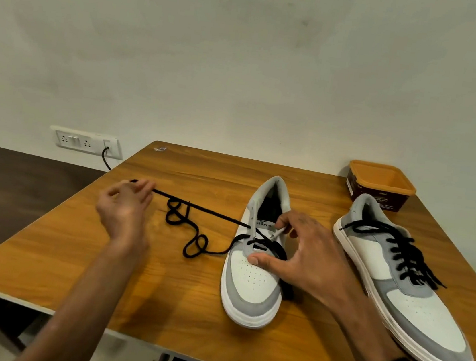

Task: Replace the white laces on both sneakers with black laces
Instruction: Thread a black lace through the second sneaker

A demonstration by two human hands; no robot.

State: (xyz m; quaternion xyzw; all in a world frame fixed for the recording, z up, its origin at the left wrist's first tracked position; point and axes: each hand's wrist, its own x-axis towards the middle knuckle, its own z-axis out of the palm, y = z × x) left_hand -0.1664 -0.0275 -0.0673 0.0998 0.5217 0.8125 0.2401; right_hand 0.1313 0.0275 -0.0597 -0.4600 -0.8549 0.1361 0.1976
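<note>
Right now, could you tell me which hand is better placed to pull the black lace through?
The left hand: it already pinches the black lace taut; the right hand steadies the near sneaker.

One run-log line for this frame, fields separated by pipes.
left hand pinches black lace taut | right hand steadies near sneaker, lower eyelets laced | far sneaker fully laced black | tub behind

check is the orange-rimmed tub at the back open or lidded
Open: the brown plastic tub with orange rim shows its orange inside and carries no lid.
</note>
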